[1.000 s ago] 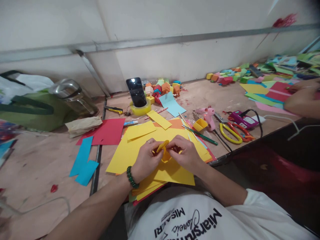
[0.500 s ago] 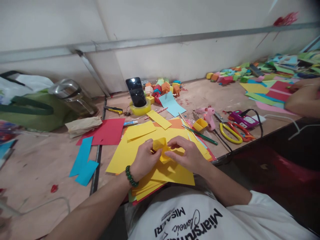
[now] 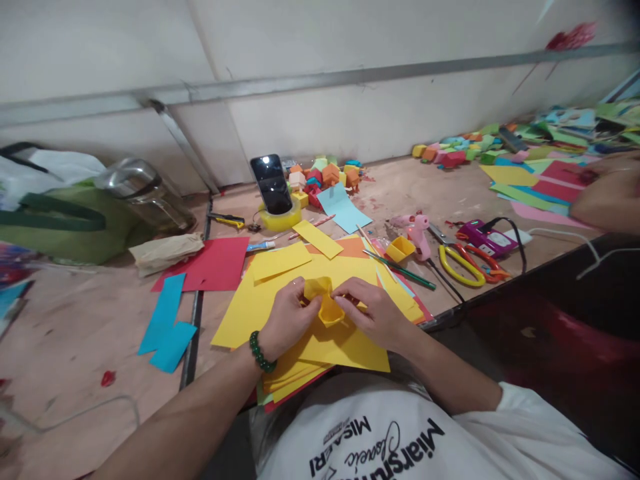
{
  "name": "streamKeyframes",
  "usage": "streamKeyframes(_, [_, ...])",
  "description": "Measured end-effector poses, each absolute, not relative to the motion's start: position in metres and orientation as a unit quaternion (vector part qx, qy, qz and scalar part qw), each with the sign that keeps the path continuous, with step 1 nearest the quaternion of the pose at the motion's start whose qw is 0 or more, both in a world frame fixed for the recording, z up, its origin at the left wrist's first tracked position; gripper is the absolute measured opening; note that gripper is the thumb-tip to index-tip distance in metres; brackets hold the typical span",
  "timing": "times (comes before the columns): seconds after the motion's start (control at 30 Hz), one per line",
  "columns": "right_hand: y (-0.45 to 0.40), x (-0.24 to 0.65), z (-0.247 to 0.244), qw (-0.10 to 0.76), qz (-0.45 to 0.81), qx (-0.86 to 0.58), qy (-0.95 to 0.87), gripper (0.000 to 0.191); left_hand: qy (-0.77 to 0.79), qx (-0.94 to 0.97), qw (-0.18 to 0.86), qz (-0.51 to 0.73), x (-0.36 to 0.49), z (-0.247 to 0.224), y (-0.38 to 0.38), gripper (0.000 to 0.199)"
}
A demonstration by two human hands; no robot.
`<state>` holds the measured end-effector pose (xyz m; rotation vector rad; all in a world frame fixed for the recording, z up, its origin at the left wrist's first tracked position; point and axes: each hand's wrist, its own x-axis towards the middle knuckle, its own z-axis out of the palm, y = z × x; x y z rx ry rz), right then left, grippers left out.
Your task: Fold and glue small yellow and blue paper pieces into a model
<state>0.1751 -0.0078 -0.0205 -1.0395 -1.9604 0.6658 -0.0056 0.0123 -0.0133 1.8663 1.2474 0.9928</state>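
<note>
Two blue paper strips (image 3: 163, 313) lie on the worktop (image 3: 75, 320) at 9 o'clock from my folded yellow paper (image 3: 330, 312); a phone (image 3: 273, 187) leans at 11 o'clock. My left grip (image 3: 289, 317) is clamped on the paper's 9 o'clock side, holding it over yellow sheets (image 3: 350, 353). My right grip (image 3: 374, 312) pinches its 3 o'clock edge. At 2 o'clock: a yellow box (image 3: 400, 251), then a pink glue gun (image 3: 420, 237).
</note>
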Motion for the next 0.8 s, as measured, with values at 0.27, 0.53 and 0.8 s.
streamKeyframes(0.27, [-0.014, 0.183, -0.008, 0.496, 0.229, -0.318, -0.775, 0.018, 0.415, 0.675, 0.299, 0.532, -0.008, -0.008, 0.011, 0.011])
streamKeyframes(0.53, [-0.007, 0.197, 0.003, 0.42, 0.177, -0.257, -0.852, 0.02, 0.36, 0.676, 0.437, 0.472, -0.009, -0.006, 0.011, 0.021])
streamKeyframes(0.8, [-0.007, 0.198, 0.006, 0.406, 0.195, -0.252, -0.856, 0.034, 0.409, 0.66, 0.493, 0.393, -0.004, -0.004, 0.01, 0.02])
